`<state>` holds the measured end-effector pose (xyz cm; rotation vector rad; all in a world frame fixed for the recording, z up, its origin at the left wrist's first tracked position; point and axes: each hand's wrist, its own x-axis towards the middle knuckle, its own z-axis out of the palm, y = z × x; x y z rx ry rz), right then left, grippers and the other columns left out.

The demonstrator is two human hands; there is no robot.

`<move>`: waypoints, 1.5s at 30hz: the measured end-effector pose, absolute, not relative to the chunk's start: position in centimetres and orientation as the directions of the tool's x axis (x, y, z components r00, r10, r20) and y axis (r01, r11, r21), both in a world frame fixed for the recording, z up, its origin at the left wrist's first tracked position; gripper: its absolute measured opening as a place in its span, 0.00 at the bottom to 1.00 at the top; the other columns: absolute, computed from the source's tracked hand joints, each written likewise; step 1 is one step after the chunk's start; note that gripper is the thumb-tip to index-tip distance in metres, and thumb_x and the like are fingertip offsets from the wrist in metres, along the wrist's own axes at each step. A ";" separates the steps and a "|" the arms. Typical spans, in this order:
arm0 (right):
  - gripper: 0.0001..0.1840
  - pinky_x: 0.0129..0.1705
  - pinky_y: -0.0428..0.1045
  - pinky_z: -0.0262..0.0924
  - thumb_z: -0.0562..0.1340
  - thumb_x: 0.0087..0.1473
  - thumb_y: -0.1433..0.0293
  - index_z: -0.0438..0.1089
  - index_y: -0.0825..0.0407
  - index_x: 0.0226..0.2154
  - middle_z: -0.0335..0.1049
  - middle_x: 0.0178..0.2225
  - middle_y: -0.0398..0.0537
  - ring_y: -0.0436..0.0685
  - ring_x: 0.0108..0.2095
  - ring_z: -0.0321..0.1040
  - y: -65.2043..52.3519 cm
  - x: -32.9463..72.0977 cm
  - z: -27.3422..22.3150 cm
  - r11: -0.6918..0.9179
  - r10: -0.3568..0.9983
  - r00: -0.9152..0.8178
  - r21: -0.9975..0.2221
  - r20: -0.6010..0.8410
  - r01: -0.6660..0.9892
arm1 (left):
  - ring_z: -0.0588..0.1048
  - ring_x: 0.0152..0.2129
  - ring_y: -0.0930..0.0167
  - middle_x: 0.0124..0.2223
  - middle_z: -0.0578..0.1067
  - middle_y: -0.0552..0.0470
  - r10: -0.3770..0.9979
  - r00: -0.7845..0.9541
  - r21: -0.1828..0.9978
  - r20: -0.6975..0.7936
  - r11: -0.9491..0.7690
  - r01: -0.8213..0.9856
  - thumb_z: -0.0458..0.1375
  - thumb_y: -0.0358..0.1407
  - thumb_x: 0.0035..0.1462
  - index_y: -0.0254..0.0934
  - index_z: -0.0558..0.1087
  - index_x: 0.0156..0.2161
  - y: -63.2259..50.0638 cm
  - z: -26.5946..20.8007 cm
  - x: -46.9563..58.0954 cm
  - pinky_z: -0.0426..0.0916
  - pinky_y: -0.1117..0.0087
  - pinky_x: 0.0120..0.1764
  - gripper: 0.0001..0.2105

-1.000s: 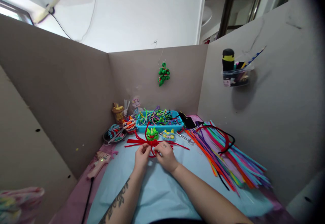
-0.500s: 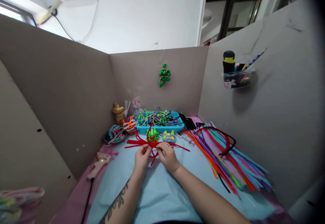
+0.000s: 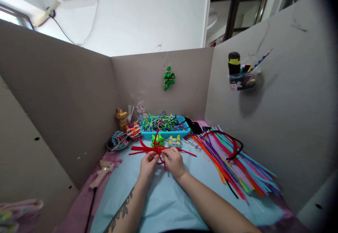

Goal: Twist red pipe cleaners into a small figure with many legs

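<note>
Several red pipe cleaners (image 3: 139,149) are crossed and woven together at the middle, their loose ends sticking out to the sides, up and down. My left hand (image 3: 148,163) pinches the woven part from the left. From the right, my right hand (image 3: 173,160) grips the same piece between thumb and fingers. Just beyond the hands sit a green pipe-cleaner figure (image 3: 157,140) and a blue and yellow one (image 3: 174,141). The fingers hide part of the weave.
A blue tray (image 3: 165,134) of pipe-cleaner scraps stands at the back. Coloured pipe cleaners (image 3: 237,166) lie in a bundle at right, near scissors (image 3: 194,144). At left are a hot glue gun (image 3: 102,175) and a dark bowl (image 3: 118,142). Grey partitions (image 3: 161,85) enclose the table.
A loose red end below the hands has swung from left to right, now hanging beside my right fingers. Both hands keep hold of the weave. The camera view has shifted slightly.
</note>
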<state>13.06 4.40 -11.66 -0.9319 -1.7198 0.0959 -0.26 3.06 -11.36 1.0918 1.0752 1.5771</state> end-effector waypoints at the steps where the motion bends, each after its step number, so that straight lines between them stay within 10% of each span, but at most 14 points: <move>1: 0.08 0.38 0.52 0.61 0.58 0.52 0.72 0.72 0.48 0.33 0.74 0.31 0.46 0.55 0.34 0.64 4.4 13.0 -11.7 0.688 0.622 -0.064 -0.506 0.780 0.520 | 0.73 0.27 0.71 0.28 0.76 0.50 0.966 -0.193 0.958 0.173 -0.210 -0.196 0.65 0.36 0.38 0.32 0.72 0.29 3.1 -11.4 -0.3 0.65 0.72 0.34 0.11; 45: 0.13 0.45 0.54 0.57 0.60 0.49 0.70 0.69 0.50 0.40 0.63 0.39 0.50 0.58 0.42 0.60 4.0 13.5 -10.4 0.640 0.703 -0.118 -0.552 0.701 0.534 | 0.71 0.26 0.72 0.27 0.75 0.52 0.924 -0.318 0.940 0.214 -0.283 -0.190 0.65 0.38 0.37 0.34 0.71 0.29 3.5 -11.4 -1.2 0.63 0.72 0.33 0.13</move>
